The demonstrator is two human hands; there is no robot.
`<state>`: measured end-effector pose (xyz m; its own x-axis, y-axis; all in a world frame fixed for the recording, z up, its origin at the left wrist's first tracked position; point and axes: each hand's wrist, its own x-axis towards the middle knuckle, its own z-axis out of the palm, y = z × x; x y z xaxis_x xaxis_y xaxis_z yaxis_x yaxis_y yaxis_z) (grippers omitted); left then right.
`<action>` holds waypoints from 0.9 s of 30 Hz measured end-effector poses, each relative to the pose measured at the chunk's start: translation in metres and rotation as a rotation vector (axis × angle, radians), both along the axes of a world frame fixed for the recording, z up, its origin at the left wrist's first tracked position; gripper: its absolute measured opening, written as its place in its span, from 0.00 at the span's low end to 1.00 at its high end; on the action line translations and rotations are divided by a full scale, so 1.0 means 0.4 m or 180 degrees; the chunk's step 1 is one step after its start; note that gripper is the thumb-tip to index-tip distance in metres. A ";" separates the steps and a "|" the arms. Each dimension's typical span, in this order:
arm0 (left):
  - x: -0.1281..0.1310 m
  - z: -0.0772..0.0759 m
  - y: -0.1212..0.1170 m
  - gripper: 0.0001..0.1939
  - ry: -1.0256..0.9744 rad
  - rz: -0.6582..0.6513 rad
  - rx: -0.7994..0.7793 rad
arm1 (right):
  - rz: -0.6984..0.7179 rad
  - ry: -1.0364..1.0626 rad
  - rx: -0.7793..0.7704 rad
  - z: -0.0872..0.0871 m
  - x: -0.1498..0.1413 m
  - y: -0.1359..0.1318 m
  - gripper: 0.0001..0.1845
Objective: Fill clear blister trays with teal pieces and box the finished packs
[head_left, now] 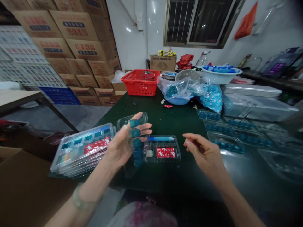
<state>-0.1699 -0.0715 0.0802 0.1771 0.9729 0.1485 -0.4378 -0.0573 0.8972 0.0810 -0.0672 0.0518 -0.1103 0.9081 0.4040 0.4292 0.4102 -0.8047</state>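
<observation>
My left hand (pixel 121 146) grips a clear plastic blister tray (pixel 138 151) that stands nearly upright, with a row of teal moulded pieces (pixel 136 144) in its pockets. Just beyond and to the right, a flat clear tray (pixel 163 149) lies on the dark green tabletop (pixel 165 113), holding a red printed packet (pixel 165 152) and a blue stick-like item (pixel 161 138). A stack of filled blister packs (pixel 81 149) lies left of my left hand. My right hand (pixel 203 151) hangs over the table, fingers apart, holding nothing, nearest the clear tray.
Clear trays of blue pieces (pixel 227 135) cover the table's right side. At the far end stand a red plastic basket (pixel 140 82), a plastic bag of teal pieces (pixel 180 90) and a white bowl (pixel 221 77). Cardboard cartons (pixel 71 41) are stacked at the back left.
</observation>
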 end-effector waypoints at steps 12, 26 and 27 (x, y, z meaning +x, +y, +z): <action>0.180 -0.075 0.100 0.52 0.5315 0.0714 0.1875 | 0.0019 0.0362 -0.0670 -0.176 0.033 0.004 0.12; 0.243 -0.138 0.117 0.56 0.5869 0.0220 0.1680 | 0.0029 0.0139 -0.0608 -0.233 0.037 -0.001 0.13; 0.246 -0.136 0.117 0.56 0.5851 0.0190 0.1641 | 0.0020 0.0114 -0.0585 -0.234 0.037 -0.002 0.14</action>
